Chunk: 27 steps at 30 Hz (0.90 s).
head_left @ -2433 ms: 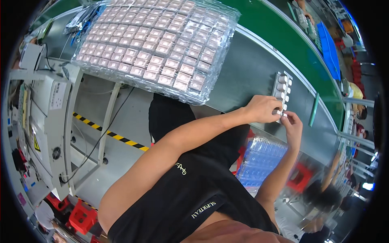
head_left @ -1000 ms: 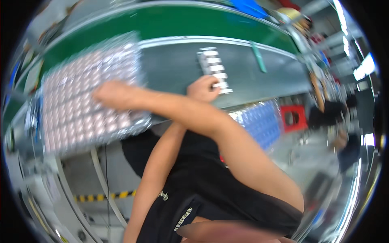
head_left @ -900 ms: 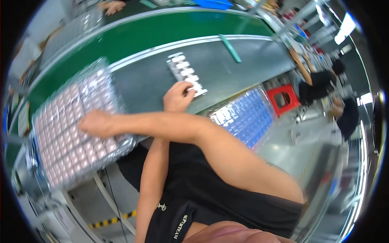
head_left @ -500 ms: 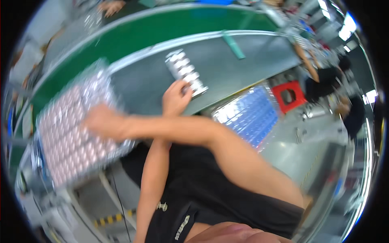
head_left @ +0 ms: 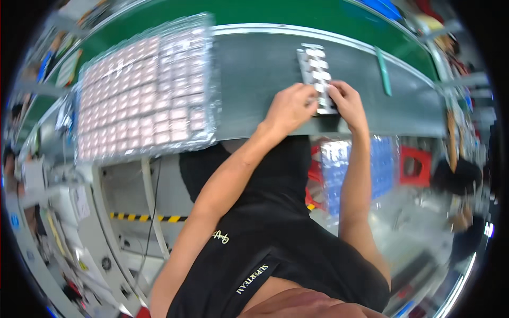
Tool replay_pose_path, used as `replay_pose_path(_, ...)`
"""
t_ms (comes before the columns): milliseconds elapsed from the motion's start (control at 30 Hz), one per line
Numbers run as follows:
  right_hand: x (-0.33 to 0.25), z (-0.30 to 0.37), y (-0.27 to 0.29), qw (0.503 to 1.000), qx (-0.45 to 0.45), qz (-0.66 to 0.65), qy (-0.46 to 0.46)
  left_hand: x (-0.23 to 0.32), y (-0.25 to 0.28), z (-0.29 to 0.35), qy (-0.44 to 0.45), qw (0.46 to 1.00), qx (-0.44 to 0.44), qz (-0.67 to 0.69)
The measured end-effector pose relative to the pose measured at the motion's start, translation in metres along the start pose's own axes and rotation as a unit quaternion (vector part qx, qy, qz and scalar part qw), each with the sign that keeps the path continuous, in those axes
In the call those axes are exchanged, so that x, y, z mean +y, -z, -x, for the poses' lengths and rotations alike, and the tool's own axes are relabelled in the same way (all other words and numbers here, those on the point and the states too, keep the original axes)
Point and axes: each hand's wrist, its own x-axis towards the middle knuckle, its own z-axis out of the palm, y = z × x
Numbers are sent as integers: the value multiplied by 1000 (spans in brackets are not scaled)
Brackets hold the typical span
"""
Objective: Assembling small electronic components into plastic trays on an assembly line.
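Your left hand (head_left: 289,108) has come off the large clear tray of pinkish parts (head_left: 143,90) at the upper left of the frame, where it lay half a second ago, and now meets your right hand (head_left: 347,103) at the upper centre. Both sets of fingers pinch the near end of the narrow tray strip (head_left: 316,74) lying on the grey tabletop (head_left: 254,69). The green bar (head_left: 384,78) lies apart to the right.
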Motion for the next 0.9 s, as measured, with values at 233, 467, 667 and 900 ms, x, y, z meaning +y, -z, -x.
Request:
replay_pose_path(233,-4,12,4,998,-25,-35,-52,46,103,24,-32,997,64,-37)
replay_pose_path(467,0,6,-10,994,14,-96,-54,-1,272,18,200,928,154,-273)
replay_pose_path(667,16,2,0,985,98,-120,-74,-51,275,41,81,922,93,-367)
replay_pose_path(900,32,-1,12,970,129,-180,-104,-61,281,51,4,882,54,-469)
